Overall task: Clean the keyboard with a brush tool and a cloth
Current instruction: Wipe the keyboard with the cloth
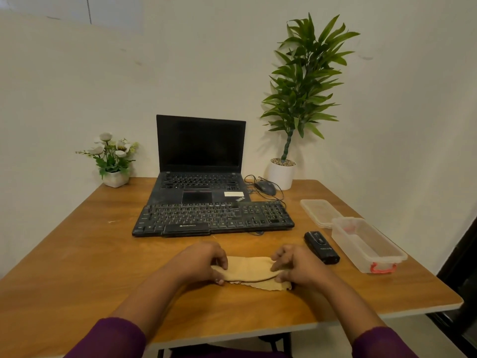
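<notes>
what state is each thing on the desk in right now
laptop: open, screen dark
keyboard: lying flat, nothing on it
cloth: folded, held at both ends
left hand: grips the cloth
right hand: pinches the cloth
brush tool: lying unheld
box: open, lid off
lid: flat beside the box

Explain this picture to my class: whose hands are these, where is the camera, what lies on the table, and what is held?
No machine here: a person wears one wide-angle camera on the head, looking down at their own hands. The left hand and the right hand each pinch one end of a beige fabric cloth lying on the brown wooden table. Also on the table: a black plastic keyboard, an open black laptop, a small black oblong device and a clear plastic box.
</notes>
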